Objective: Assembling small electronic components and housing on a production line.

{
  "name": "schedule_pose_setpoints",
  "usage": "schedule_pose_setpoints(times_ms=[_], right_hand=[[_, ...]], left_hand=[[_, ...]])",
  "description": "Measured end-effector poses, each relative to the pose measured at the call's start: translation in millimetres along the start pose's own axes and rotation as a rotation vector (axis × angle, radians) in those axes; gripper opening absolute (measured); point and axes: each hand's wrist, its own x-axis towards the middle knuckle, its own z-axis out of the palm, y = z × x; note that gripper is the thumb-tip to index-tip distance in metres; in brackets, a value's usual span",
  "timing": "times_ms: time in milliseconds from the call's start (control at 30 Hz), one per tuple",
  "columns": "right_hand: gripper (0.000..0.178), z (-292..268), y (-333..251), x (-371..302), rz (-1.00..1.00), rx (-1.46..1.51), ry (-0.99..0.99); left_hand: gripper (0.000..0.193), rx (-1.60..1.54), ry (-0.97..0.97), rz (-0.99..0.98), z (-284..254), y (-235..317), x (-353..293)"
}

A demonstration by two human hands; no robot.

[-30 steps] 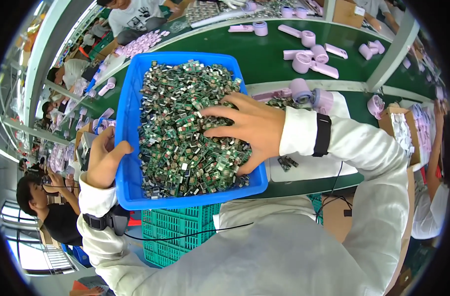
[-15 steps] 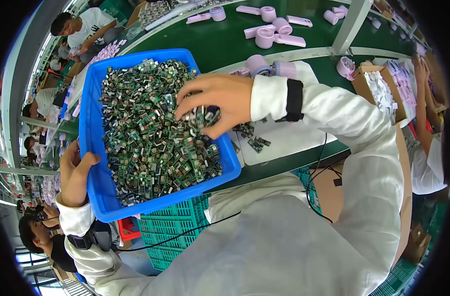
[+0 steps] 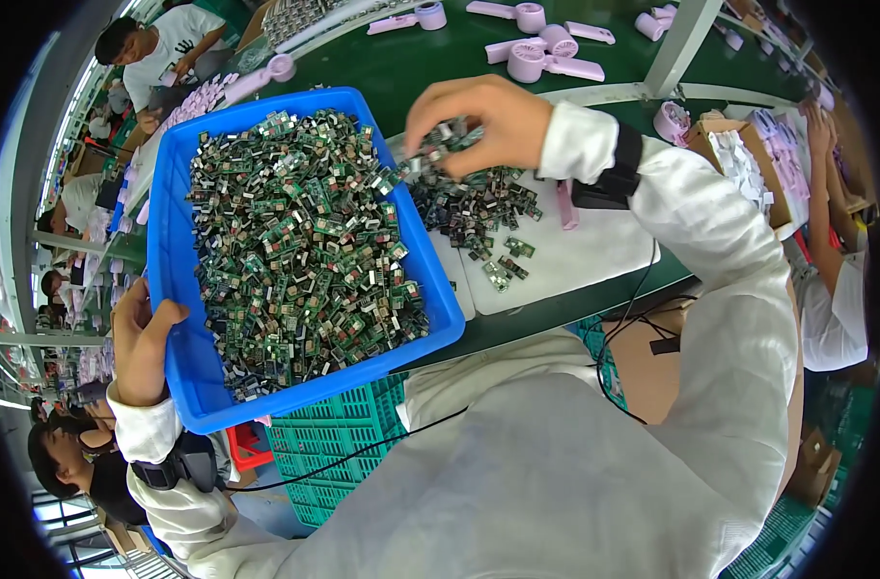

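Observation:
A blue plastic bin (image 3: 310,397) full of small green circuit boards (image 3: 295,241) is tilted in front of me. My left hand (image 3: 143,340) grips its left rim, thumb over the edge. Just past the bin's right rim, my right hand (image 3: 483,121) is closed around a clump of circuit boards (image 3: 448,141). Below that hand, a pile of loose circuit boards (image 3: 479,207) lies on a white mat (image 3: 580,261). A few boards have strayed from the pile towards the mat's near edge.
Pink and lilac handheld fans (image 3: 527,60) lie across the green bench (image 3: 401,68). A cardboard box (image 3: 715,145) of white pieces stands at the right, beside a metal post (image 3: 681,53). Green crates (image 3: 329,449) are below. Other people sit at left and right.
My right hand has moved right, from over the bin to above the mat, carrying the boards. More of the pile on the mat shows now. My left hand stays on the rim.

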Motion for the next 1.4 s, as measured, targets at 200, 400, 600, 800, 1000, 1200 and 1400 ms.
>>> schedule_pose_setpoints(times_ms=[200,400,600,800,1000,1200,1400], right_hand=[[0.037,-26.8,19.8,-43.4,0.11,-0.136,-0.227],[0.038,-28.9,9.7,-31.7,-0.009,-0.289,-0.236],[0.061,16.2,-23.4,50.8,-0.21,-0.159,-0.069],[0.096,85.0,-10.0,78.3,-0.191,-0.438,-0.158],[0.098,74.7,-16.0,70.0,-0.17,-0.405,-0.208],[0.086,76.5,-9.4,61.8,-0.112,-0.323,-0.19],[0.089,75.5,-11.3,67.7,-0.123,-0.363,-0.255]], left_hand=[[0.027,0.019,0.009,-0.01,-2.0,-3.9,2.1],[0.029,0.136,0.035,0.039,-6.8,-10.6,1.8],[0.033,0.009,0.008,0.062,2.6,2.7,0.9],[0.036,0.038,-0.014,0.1,4.4,5.4,1.5],[0.038,-0.001,0.004,0.082,3.2,-2.8,1.3],[0.037,0.068,0.007,0.079,2.7,3.7,1.2],[0.035,-0.011,0.001,0.065,-0.2,-3.5,2.4]])
